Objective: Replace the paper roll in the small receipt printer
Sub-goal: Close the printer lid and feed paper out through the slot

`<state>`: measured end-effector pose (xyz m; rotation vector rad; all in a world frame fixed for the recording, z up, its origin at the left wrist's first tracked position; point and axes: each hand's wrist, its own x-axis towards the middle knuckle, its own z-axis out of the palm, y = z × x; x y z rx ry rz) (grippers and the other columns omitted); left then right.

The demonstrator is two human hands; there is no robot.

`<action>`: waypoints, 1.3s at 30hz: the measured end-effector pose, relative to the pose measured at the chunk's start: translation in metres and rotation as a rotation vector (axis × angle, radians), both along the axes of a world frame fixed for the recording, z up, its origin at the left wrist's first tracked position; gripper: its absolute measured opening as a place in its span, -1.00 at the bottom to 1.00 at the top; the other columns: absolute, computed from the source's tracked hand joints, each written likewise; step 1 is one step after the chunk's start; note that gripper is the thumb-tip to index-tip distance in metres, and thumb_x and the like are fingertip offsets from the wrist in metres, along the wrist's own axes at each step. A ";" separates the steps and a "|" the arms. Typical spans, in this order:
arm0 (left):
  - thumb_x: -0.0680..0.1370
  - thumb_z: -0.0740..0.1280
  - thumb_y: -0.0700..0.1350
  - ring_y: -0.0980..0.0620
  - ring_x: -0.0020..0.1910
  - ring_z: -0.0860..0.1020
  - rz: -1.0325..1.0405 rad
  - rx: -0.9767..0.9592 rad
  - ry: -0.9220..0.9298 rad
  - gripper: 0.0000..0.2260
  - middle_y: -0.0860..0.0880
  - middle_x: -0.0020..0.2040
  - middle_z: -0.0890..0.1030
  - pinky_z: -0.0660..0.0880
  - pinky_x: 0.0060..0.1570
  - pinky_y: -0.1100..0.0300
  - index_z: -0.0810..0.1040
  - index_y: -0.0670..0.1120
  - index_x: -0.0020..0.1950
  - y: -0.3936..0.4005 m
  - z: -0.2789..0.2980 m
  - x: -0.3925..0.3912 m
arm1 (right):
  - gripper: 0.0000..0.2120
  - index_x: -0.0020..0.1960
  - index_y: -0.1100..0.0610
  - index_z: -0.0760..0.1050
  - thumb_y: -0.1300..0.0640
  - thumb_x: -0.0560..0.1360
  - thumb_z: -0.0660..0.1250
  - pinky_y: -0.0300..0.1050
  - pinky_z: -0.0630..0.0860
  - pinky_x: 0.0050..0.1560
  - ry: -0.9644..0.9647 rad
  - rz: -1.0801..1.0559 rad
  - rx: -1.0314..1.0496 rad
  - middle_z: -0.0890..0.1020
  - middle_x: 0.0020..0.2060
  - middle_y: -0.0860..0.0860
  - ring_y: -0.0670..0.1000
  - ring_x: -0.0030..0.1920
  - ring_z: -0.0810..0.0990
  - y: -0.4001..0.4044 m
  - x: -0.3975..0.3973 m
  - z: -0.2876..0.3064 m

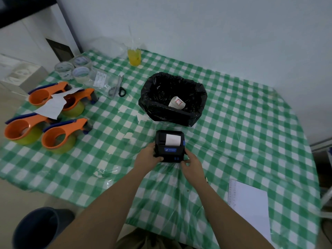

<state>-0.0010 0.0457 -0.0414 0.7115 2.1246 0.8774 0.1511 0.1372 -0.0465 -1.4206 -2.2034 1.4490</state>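
The fingers of the left hand (146,157) are wrapped around the near left corner of the receipt printer (169,146); those of the right hand (191,163) are curled against its near right corner, next to the two blue buttons. Both hands are thus closed on the housing, and the unit is held just above or on the checked tablecloth (242,123); which of the two cannot be told.

The lid appears to be raised, and a white paper roll (173,139) is seated in the compartment, its face turned upward. Whether the paper end has been led over the tear edge cannot be determined.

For this step the housing should be steadied with one hand only, so that the other is freed for the lid. The roll should be checked for square seating, and a short length of paper should be drawn out past the lid edge before closing. The lid should then be pressed evenly on both sides until it latches. Uneven pressure is judged likely to skew the paper.

A bin lined with a black bag (173,99) stands just beyond the printer, with what is judged to be a discarded roll (177,102) inside.
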 end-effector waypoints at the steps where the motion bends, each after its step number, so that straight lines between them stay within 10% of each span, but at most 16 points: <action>1: 0.38 0.46 -0.23 -0.14 0.18 0.56 0.004 0.002 -0.007 -0.51 -0.18 0.20 0.59 0.52 0.15 -0.10 0.41 -0.18 0.27 0.000 0.000 0.000 | -0.48 0.45 0.03 0.22 0.29 0.53 0.21 -0.08 0.47 0.10 0.003 0.003 -0.001 0.41 0.37 0.11 0.08 0.19 0.52 0.000 0.000 0.000; 39: 0.51 0.33 -0.18 -0.14 0.19 0.54 0.113 0.007 -0.077 -0.57 -0.17 0.30 0.50 0.45 0.21 0.02 0.36 -0.16 0.35 -0.017 0.009 -0.003 | -0.55 0.32 0.12 0.37 0.16 0.46 0.39 -0.07 0.47 -0.05 -0.063 -0.080 -0.012 0.60 0.15 0.14 0.08 -0.03 0.59 0.006 -0.008 0.009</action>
